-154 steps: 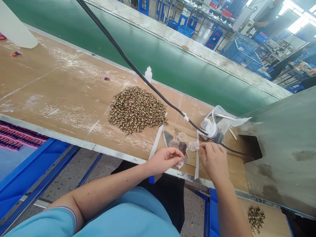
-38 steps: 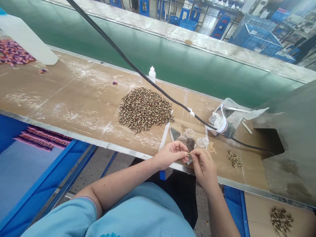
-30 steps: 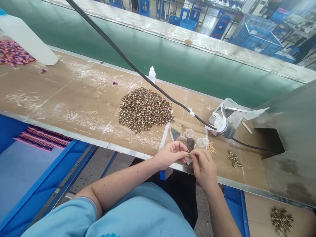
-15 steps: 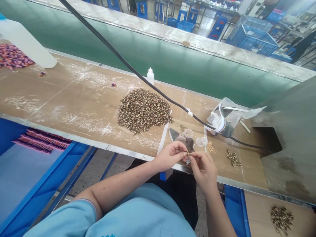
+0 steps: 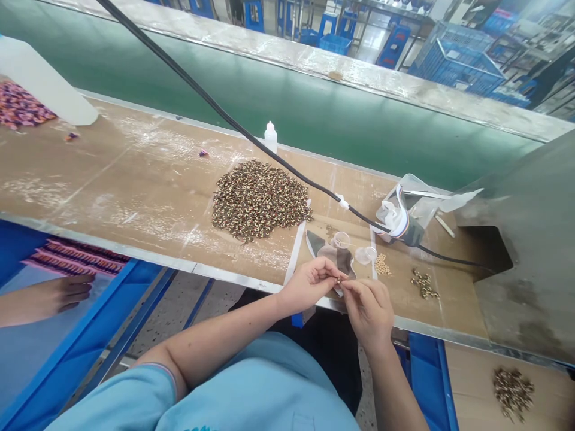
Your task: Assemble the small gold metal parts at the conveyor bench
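My left hand (image 5: 312,280) is closed in a pinch on a small brown-and-gold piece (image 5: 339,280) at the table's front edge. Thumb and fingertips of my right hand (image 5: 372,308) are closed against the same piece from the other side; the fingers hide most of it. Just beyond lies a grey cloth (image 5: 345,258) with a round clear dish (image 5: 341,240) at its far edge. A second clear dish (image 5: 365,255) and a little heap of pale beads (image 5: 382,264) are beside the cloth. Similar brown-and-gold pieces form a large pile (image 5: 260,200) and a small cluster (image 5: 424,284).
A black cable (image 5: 215,106) crosses above the table. Near the far edge stand a white squeeze bottle (image 5: 270,136) and a clear bin (image 5: 411,184). A metal housing (image 5: 530,251) bounds the right side. Another person's hand (image 5: 54,297) reaches over a blue tray (image 5: 108,311) at left.
Another person's hand has come in at the left over the tray. My right fingertips have drawn in closer to my left ones at the piece. The view has shifted slightly.
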Action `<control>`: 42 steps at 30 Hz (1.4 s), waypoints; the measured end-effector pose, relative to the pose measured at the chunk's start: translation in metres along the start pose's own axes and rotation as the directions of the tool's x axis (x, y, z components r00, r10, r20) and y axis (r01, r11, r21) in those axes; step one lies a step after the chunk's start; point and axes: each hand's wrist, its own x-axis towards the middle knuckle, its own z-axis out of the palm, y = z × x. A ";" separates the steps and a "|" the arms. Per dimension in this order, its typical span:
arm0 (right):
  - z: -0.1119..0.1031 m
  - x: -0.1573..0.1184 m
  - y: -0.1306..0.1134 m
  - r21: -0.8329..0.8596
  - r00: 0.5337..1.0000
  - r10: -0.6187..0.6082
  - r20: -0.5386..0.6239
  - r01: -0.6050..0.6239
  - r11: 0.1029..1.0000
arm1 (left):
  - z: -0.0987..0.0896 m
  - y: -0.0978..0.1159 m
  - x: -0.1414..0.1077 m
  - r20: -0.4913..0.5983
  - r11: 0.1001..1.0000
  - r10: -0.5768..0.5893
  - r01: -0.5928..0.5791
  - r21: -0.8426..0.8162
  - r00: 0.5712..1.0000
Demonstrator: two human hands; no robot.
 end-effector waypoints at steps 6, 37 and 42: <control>0.001 -0.001 0.002 0.005 1.000 0.025 0.007 -0.025 1.000 | -0.001 -0.002 0.000 0.007 1.000 0.001 -0.001 -0.005 1.000; 0.002 -0.010 0.009 0.034 0.949 0.311 -0.056 -0.310 0.950 | -0.033 0.023 -0.008 -0.031 0.886 0.162 -0.132 0.445 0.986; 0.002 -0.007 0.010 -0.044 0.994 0.110 0.018 -0.109 0.993 | -0.039 0.028 -0.011 -0.028 0.842 0.210 -0.166 0.513 0.977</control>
